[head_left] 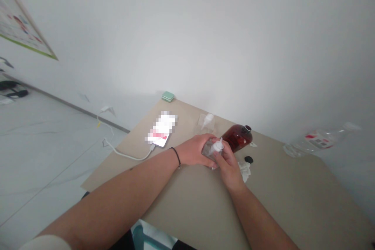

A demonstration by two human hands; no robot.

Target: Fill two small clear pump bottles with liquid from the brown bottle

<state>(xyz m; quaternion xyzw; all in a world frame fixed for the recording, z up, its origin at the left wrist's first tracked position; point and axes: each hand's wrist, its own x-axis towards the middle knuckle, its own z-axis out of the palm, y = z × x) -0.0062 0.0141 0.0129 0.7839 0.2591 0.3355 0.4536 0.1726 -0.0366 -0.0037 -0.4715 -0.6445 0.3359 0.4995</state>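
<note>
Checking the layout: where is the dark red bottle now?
In the head view, the dark red bottle rests on the beige tabletop just beyond the clear pump bottle, held by the left hand and right hand.

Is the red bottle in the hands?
No, the left hand and right hand hold a clear pump bottle; the red bottle sits beyond.

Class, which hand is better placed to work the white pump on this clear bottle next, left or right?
Right, probably: the right hand has its fingers at the pump, while the left hand wraps the bottle and seems to steady it.
</note>
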